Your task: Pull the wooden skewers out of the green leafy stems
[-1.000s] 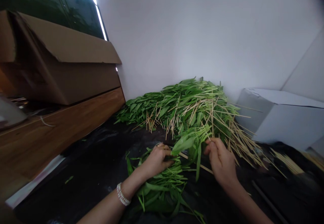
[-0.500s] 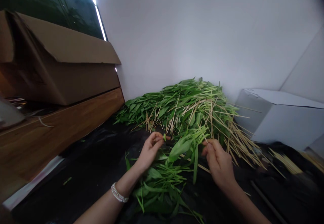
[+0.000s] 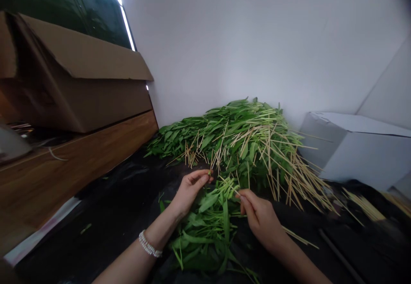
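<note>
My left hand [image 3: 189,191], with a beaded bracelet at the wrist, pinches a small green piece [image 3: 209,173] between thumb and fingertips. To its right, my right hand [image 3: 261,215] is closed on a thin wooden skewer [image 3: 238,193]; most of it is hidden by the fingers and leaves. At the skewer's tip hang long green leaves [image 3: 208,202] with pale stems, apparently threaded on it. Below and between both hands lies a loose pile of leaves and stalks [image 3: 199,239] on black plastic sheeting [image 3: 112,224].
Against the white wall rests a large heap of leaves [image 3: 224,117] with many skewers [image 3: 308,181] sticking out to the right. A white box [image 3: 362,155] stands at right, beside more loose skewers [image 3: 364,202]. At left an open cardboard box [image 3: 96,100] sits on a wooden surface [image 3: 105,143].
My right hand has moved left and slightly down, bringing the skewer and its leaves closer to my left hand. The left hand has stayed nearly in place, still pinching the green piece.
</note>
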A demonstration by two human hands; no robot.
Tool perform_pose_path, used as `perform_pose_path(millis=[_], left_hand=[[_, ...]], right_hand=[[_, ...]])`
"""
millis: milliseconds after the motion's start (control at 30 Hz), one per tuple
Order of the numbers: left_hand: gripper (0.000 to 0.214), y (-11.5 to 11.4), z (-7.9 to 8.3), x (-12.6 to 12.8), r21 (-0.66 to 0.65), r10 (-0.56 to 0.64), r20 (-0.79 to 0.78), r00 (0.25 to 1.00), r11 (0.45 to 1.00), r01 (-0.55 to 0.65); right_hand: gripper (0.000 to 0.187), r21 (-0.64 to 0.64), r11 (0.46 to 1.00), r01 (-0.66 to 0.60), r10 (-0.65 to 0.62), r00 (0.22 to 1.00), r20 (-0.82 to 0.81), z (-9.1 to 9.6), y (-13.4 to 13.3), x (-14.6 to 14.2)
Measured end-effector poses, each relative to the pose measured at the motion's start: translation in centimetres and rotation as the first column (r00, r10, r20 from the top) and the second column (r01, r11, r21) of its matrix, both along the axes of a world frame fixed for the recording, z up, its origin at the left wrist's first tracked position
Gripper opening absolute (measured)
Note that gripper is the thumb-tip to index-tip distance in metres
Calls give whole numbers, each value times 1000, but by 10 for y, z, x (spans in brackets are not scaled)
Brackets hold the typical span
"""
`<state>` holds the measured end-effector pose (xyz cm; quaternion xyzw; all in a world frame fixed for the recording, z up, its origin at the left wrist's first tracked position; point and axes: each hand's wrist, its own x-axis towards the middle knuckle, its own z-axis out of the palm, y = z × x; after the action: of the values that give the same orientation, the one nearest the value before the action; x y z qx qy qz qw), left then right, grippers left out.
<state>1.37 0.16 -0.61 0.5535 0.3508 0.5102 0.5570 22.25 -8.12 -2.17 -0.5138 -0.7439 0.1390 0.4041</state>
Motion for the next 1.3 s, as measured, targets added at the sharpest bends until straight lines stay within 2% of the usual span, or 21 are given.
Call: perform_pose_path(millis=[100, 300, 767, 833, 933, 1100, 1167, 1233, 1300], left_hand=[[26, -2, 2, 1, 54, 23, -49, 999, 998, -21], [29, -4, 2, 3, -55, -20, 4, 1000, 998, 20], [23, -4, 1, 4, 9, 48, -56, 997, 999, -48], [21, -4, 1, 4, 56, 77, -107, 991, 996, -72], [16, -3, -1, 3, 204, 152, -215, 965, 973, -108], [16, -7, -4, 1, 518, 313, -401, 861, 853, -68], [17, -9, -3, 2, 555, 333, -421, 843, 830, -50], [24, -11, 0, 3, 490, 289, -404, 868, 870, -61], [29, -11, 3, 4, 366, 208, -355, 911, 928, -69]], right_hand=[[23, -24, 1000, -19, 19, 999, 29, -4, 0, -3], [25, -61, 998, -24, 28, 998, 63, -5, 0, -5], [27, -61, 998, -3, 9, 996, 91, -6, 1, -7], [28, -74, 997, 1, 5, 996, 94, -7, 1, -7], [29, -94, 995, 14, -5, 995, 95, -7, 1, -8], [29, -114, 993, 10, 0, 996, 88, -11, 2, -9], [29, -118, 993, 11, -1, 997, 79, -11, 2, -9], [30, -125, 992, 15, -6, 998, 67, -11, 2, -9], [30, -129, 992, 12, -5, 999, 50, -10, 1, -9]])
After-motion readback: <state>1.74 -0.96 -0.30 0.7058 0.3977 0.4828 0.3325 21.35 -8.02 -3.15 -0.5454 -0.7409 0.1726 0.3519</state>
